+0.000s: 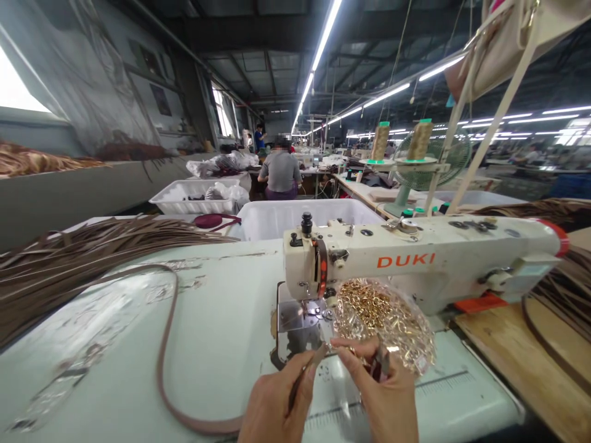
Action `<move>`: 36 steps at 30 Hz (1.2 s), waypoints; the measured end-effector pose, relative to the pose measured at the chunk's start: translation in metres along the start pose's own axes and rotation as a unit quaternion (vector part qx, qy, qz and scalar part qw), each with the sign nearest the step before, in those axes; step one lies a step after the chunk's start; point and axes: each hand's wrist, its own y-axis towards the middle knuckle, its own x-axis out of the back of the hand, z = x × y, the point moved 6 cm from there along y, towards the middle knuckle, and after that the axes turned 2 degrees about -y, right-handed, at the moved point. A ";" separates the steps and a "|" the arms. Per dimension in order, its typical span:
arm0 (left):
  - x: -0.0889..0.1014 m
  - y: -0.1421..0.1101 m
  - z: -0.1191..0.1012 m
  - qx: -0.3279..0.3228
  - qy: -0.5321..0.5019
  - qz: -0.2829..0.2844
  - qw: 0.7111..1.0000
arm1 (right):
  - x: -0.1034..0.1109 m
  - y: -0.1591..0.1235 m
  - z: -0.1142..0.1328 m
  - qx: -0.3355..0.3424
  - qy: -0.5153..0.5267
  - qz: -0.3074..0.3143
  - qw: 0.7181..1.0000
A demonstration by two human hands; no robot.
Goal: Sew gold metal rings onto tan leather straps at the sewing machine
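Observation:
My left hand (279, 394) is closed on the end of a brown strap (168, 332), which loops back across the table to the left. Close beside it, my right hand (381, 384) is closed, thumb and forefinger pinching near the strap's tip. Small gold metal fittings (354, 352) show between its fingers, partly hidden. A dark reddish object (381, 360) also sits in that hand; its kind is unclear. Just beyond the hands is the needle area of a DUKI sewing machine (360, 255). A clear plastic bag (410, 332) of gold fittings lies under the machine's arm.
Many brown straps (92, 246) are piled at the left, and more lie at the right (566, 289). A white bin (305, 215) stands behind the table. Thread cones (420, 141) and a fan (434, 160) are beyond the machine. A person (281, 172) sits farther back.

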 end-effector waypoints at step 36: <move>0.032 -0.002 -0.003 -0.007 0.018 0.134 0.991 | -0.035 0.003 0.006 0.025 -0.126 0.364 0.923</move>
